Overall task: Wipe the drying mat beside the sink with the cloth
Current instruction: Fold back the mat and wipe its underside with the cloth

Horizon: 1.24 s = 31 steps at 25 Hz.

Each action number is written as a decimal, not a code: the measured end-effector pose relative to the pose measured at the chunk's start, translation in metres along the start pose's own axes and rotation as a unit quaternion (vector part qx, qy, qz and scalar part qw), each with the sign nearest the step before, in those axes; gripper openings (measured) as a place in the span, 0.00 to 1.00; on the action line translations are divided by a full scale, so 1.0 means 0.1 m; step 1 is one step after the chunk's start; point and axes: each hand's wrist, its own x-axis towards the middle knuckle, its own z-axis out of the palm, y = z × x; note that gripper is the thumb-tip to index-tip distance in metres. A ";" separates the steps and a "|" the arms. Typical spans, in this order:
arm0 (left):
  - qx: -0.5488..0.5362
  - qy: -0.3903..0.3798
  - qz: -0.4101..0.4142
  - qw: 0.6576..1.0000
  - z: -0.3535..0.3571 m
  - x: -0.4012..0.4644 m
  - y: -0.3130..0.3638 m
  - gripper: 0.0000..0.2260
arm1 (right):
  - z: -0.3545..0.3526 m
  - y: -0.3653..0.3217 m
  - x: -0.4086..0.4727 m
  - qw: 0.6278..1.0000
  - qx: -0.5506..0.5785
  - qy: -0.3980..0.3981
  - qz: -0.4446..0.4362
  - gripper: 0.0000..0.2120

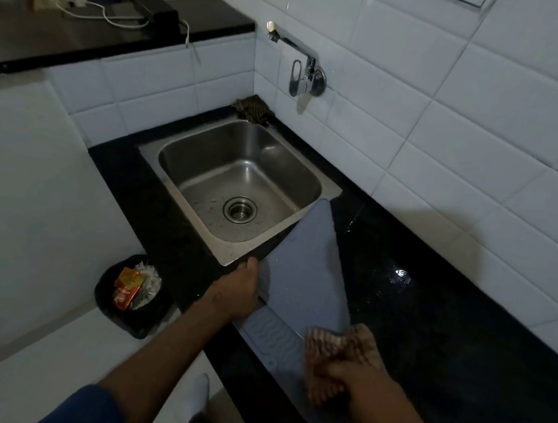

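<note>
A grey drying mat (pixel 306 266) lies on the black counter to the right of the steel sink (pixel 239 186). Its far half is folded up and over, showing a smooth underside, and ribbed surface shows near the front edge. My left hand (pixel 241 293) grips the folded mat's left edge, thumb on top. My right hand (pixel 346 377) holds a brown-and-pink checked cloth (pixel 328 354) bunched against the mat's near part. The cloth and hand are motion-blurred.
A wet patch glints on the black counter (pixel 401 276) right of the mat. A wall tap (pixel 299 72) hangs above the sink, with a dark scrubber (pixel 252 108) in the corner behind it. A black bin (pixel 131 289) with rubbish stands on the floor at the left.
</note>
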 end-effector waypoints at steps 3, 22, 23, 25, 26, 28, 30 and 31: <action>0.026 0.005 0.017 1.000 0.02 0.02 -0.05 0.22 | -0.50 0.17 -0.35 0.993 -0.108 -0.018 -0.053 0.26; 0.212 0.081 0.125 0.966 0.17 -0.02 -0.38 0.14 | -0.10 -0.97 1.65 0.975 -0.074 0.210 -0.017 0.26; 0.216 0.069 0.124 0.966 0.17 -0.02 -0.36 0.14 | -0.10 -0.83 1.46 0.981 -0.097 0.143 -0.091 0.26; 0.218 0.056 0.119 0.967 0.15 -0.03 -0.32 0.16 | -0.18 -0.46 1.01 0.983 -0.090 0.075 -0.143 0.24; 0.224 0.052 0.118 0.966 0.13 -0.03 -0.27 0.17 | -0.21 -0.25 0.76 0.982 -0.086 0.072 -0.154 0.22; 0.251 0.057 0.116 0.959 0.11 -0.02 -0.24 0.17 | -0.25 -0.03 0.39 0.985 -0.091 0.072 -0.131 0.25; 0.254 0.051 0.114 0.959 0.13 -0.04 -0.22 0.17 | -0.48 -0.02 -0.04 0.987 -0.106 0.001 -0.124 0.27; 0.256 0.060 0.118 0.958 0.15 -0.06 -0.20 0.16 | -0.67 -0.08 -0.18 0.988 -0.101 -0.023 -0.116 0.24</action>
